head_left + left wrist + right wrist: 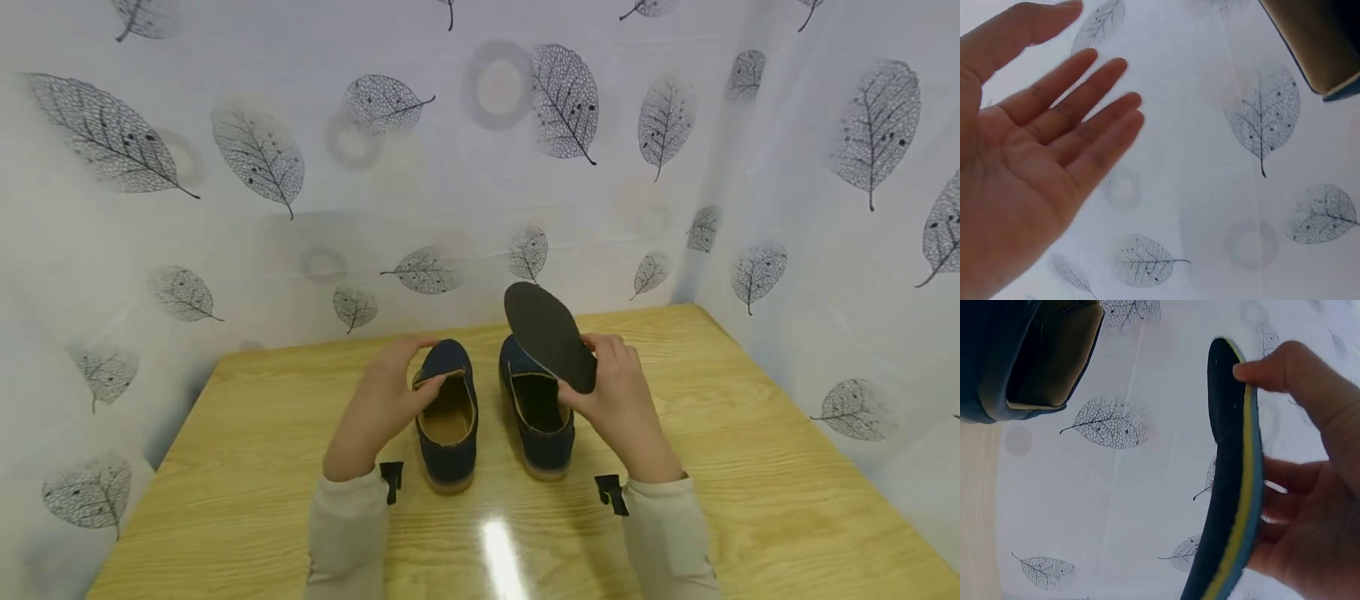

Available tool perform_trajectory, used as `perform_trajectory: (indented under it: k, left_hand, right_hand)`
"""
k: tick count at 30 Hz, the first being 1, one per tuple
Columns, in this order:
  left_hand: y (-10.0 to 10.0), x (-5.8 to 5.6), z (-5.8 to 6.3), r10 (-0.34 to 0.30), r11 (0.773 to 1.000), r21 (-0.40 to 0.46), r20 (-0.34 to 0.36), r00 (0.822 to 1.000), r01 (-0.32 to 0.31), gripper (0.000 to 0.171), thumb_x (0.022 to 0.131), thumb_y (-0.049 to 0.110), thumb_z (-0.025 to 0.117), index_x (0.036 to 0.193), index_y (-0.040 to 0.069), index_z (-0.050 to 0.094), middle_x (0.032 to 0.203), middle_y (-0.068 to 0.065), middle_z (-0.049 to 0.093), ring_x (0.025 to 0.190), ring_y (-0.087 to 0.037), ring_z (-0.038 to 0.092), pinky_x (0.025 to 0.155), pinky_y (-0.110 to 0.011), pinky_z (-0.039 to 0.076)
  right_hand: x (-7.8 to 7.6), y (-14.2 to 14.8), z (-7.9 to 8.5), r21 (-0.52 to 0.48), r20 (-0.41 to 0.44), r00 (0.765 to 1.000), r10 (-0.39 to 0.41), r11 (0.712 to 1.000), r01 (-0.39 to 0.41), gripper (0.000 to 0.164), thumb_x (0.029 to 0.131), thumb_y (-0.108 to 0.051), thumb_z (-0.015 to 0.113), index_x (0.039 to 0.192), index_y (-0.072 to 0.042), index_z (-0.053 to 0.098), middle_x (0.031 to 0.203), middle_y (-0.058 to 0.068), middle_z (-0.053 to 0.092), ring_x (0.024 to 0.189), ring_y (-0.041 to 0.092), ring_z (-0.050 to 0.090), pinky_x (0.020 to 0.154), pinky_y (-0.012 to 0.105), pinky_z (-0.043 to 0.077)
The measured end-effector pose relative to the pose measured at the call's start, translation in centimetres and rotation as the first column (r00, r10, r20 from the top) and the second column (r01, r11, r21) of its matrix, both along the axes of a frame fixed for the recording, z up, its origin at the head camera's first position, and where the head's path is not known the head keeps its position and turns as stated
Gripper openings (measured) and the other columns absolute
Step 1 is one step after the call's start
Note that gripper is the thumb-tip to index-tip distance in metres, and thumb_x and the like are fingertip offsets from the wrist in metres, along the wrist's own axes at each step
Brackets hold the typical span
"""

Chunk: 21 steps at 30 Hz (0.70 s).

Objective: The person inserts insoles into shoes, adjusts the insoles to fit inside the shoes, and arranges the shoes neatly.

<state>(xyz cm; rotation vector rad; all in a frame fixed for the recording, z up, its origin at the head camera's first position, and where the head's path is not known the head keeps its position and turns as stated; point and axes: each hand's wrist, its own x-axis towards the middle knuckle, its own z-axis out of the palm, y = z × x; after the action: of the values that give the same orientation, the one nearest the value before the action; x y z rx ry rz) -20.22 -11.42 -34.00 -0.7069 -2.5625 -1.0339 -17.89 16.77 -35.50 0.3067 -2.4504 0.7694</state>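
Note:
Two dark blue slip-on shoes stand side by side, toes pointing away: a left shoe (450,461) and a right shoe (549,452). My right hand (618,392) holds a black insole (547,329) tilted over the right shoe's toe and opening. In the right wrist view, thumb and fingers pinch the insole (1230,475) at one end, its edge striped yellow and blue. Beside the left shoe is my left hand (382,396), thumb near the opening's edge. The left wrist view shows that hand (1029,162) with fingers extended and nothing in the palm.
The shoes stand on a wood-grain table (255,442). Behind it and along the sides hangs a white curtain (457,200) printed with dark leaves. Small black clips (391,479) sit by both wrists. A bright reflection lies on the front of the table.

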Motion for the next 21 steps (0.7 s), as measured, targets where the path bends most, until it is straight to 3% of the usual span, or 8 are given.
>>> perform_trajectory:
  k: [3, 6, 10, 13, 16, 21]
  left_hand:
    - [0.6, -0.1, -0.2, -0.098, 0.995, -0.019, -0.135, 0.986, 0.096, 0.053, 0.082, 0.003, 0.075, 0.13, -0.008, 0.058, 0.131, -0.022, 0.057, 0.128, -0.041, 0.047, 0.104, -0.05, 0.039]
    - [1.4, -0.1, -0.5, -0.162, 0.984, -0.106, -0.186, 0.969, 0.145, 0.067, 0.078, 0.007, 0.08, 0.138, -0.007, 0.052, 0.139, -0.023, 0.05, 0.136, -0.045, 0.037, 0.109, -0.054, 0.032]
    - [2.7, 0.1, -0.6, -0.158, 0.944, -0.309, -0.116, 0.981, 0.116, 0.09, 0.075, 0.02, 0.084, 0.152, 0.005, 0.039, 0.155, -0.019, 0.033, 0.145, -0.045, 0.02, 0.114, -0.058, 0.017]
    - [3.6, 0.3, -0.7, -0.123, 0.902, -0.422, -0.051, 0.991, 0.09, 0.094, 0.075, 0.023, 0.084, 0.155, 0.011, 0.035, 0.159, -0.015, 0.027, 0.148, -0.041, 0.015, 0.115, -0.058, 0.008]
    - [4.0, 0.4, -0.8, -0.122, 0.894, -0.44, -0.058, 0.991, 0.084, 0.087, 0.074, 0.02, 0.084, 0.15, 0.009, 0.042, 0.152, -0.015, 0.037, 0.146, -0.038, 0.024, 0.115, -0.059, 0.01]
    - [4.1, 0.3, -1.2, -0.13, 0.91, -0.406, -0.101, 0.986, 0.078, 0.075, 0.069, 0.019, 0.088, 0.135, 0.007, 0.054, 0.134, -0.012, 0.051, 0.132, -0.032, 0.044, 0.113, -0.058, 0.02]
  right_hand:
    - [-0.2, -0.5, -0.1, 0.057, -0.037, 0.994, 0.104, 0.993, -0.102, 0.057, 0.071, -0.008, 0.081, 0.12, 0.011, 0.058, 0.112, 0.022, 0.058, 0.098, 0.04, 0.052, 0.086, 0.049, 0.044]
    - [-0.3, -1.0, -0.2, 0.134, -0.044, 0.978, 0.205, 0.971, -0.198, 0.056, 0.071, -0.009, 0.081, 0.12, 0.009, 0.059, 0.114, 0.019, 0.059, 0.1, 0.037, 0.053, 0.088, 0.048, 0.045]
    - [-0.3, -1.7, -0.1, 0.176, -0.019, 0.942, 0.334, 0.929, -0.326, 0.054, 0.072, -0.011, 0.08, 0.12, 0.005, 0.061, 0.117, 0.015, 0.06, 0.103, 0.033, 0.054, 0.09, 0.046, 0.046]
    - [-0.2, -2.3, 0.0, 0.166, -0.007, 0.911, 0.412, 0.899, -0.405, 0.053, 0.073, -0.011, 0.08, 0.12, 0.003, 0.062, 0.12, 0.014, 0.06, 0.107, 0.031, 0.054, 0.092, 0.047, 0.046]
    - [0.0, -2.7, 0.0, 0.162, 0.007, 0.898, 0.44, 0.886, -0.435, 0.053, 0.073, -0.01, 0.08, 0.121, 0.003, 0.062, 0.122, 0.014, 0.06, 0.11, 0.031, 0.054, 0.094, 0.048, 0.045]
    - [0.7, -3.1, -0.3, 0.213, 0.086, 0.937, 0.339, 0.912, -0.35, 0.071, 0.071, -0.019, 0.084, 0.132, 0.006, 0.056, 0.128, 0.019, 0.055, 0.117, 0.036, 0.051, 0.098, 0.051, 0.042]
